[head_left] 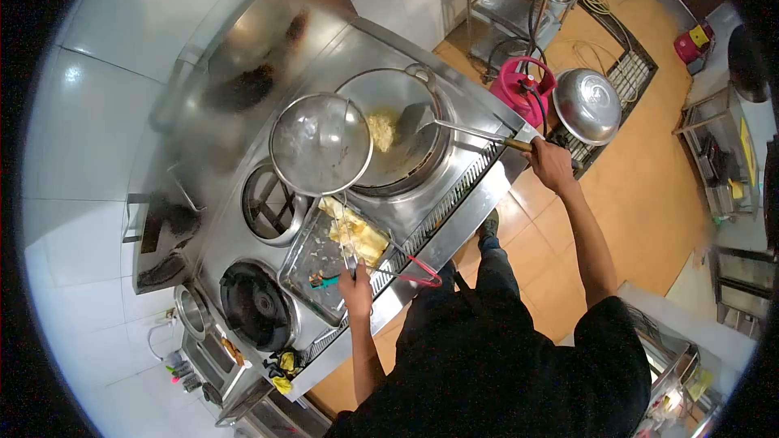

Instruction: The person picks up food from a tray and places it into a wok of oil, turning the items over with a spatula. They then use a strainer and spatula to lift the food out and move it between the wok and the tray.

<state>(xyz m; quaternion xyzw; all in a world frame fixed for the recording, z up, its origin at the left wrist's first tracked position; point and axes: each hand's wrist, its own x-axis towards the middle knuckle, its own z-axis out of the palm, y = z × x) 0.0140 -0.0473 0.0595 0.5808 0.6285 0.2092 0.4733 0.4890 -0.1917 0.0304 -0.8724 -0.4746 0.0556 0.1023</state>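
My left hand [355, 292] is closed around the handle of a large round mesh strainer [320, 146]. The strainer is held over the left part of a big wok [410, 170]. In my right hand [552, 165] is the wooden-ended handle of a long metal spatula [471, 130], whose blade is inside the wok. Close to the blade, a pale yellow clump of food [381, 130] lies in the wok. Below the strainer, a clear rectangular tray [304, 264] holds yellow food pieces [357, 235], with a red-handled utensil [422, 276] across its right edge.
An uncovered burner ring [272, 207] and a black burner [258, 304] are set in the steel counter. Yellow-black cloths [284, 361] lie at its near-left corner. A pink gas cylinder [519, 89] and an upturned metal basin [587, 105] stand to the right.
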